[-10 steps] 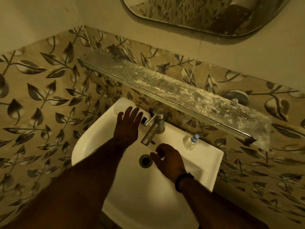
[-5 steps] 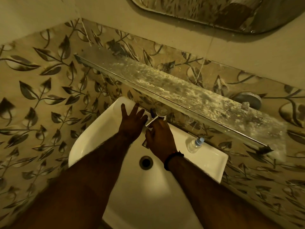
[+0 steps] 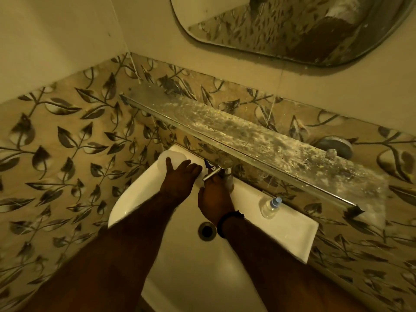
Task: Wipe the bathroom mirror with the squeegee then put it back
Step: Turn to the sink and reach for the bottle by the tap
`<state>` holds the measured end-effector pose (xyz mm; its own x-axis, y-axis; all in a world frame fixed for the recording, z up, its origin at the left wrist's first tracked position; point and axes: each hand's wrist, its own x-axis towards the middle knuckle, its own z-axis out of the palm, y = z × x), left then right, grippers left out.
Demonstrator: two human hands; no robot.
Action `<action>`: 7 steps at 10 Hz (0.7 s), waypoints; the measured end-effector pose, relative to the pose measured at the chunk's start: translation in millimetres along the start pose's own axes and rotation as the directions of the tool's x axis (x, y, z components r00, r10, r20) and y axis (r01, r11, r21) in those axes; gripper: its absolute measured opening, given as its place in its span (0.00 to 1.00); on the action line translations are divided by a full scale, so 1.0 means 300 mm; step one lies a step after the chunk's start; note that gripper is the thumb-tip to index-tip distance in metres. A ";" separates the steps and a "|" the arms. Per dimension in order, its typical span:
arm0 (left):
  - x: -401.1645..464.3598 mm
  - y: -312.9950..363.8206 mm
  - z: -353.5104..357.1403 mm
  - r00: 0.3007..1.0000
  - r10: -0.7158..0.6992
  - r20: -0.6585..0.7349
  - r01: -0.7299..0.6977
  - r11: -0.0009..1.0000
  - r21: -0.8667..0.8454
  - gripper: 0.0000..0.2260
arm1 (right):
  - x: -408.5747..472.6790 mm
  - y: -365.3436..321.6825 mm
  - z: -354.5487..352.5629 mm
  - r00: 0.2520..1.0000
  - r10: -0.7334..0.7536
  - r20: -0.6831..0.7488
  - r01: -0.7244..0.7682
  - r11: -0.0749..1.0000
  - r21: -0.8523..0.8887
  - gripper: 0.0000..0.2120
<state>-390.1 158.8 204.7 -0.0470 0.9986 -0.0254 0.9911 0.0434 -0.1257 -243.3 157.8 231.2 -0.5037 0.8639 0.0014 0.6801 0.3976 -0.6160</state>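
A glossy white ceramic basin [image 3: 139, 194] carries a brushed-metal tap [image 3: 224, 171] and a clear plastic bottle [image 3: 269, 208], beneath a grimy, speckled glass shelf [image 3: 258, 140] with a metal front rail, matt leaf-patterned tiles [image 3: 67, 143] and a smeared mirror [image 3: 292, 25].

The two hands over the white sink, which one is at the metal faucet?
The right hand, the one with the dark wristband, reaches under the metal faucet. The left hand rests flat on the white sink rim.

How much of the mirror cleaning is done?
Nothing looks done yet. The mirror up top is untouched, and no squeegee is clearly in view. Right now the left hand lies flat on the sink rim, and the right hand is at the tap. Wiping and putting back remain.
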 end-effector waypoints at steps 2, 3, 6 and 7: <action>0.005 -0.018 -0.019 0.993 -0.119 0.006 0.119 0.991 -0.065 0.25 | -0.049 0.007 0.014 0.998 -0.055 0.003 0.055 0.994 0.093 0.27; 0.027 -0.021 -0.036 0.970 -0.238 -0.041 0.224 0.952 -0.209 0.25 | -0.060 0.009 0.006 0.993 -0.105 0.048 0.102 0.993 0.056 0.26; 0.069 -0.018 -0.116 0.823 -0.528 -0.208 0.194 0.606 -0.772 0.13 | 0.021 -0.012 0.009 0.948 -0.144 0.284 0.192 0.970 -0.148 0.34; 0.087 -0.017 -0.130 0.800 -0.575 -0.170 0.157 0.475 -0.866 0.12 | 0.047 -0.020 0.024 0.946 -0.103 0.308 0.162 0.971 -0.174 0.35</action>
<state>-391.7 186.0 243.4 -0.5863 0.7794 0.2207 0.5714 0.2048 0.7948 -258.3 165.4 229.3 -0.7105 0.6808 -0.1780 0.6714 0.5802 -0.4610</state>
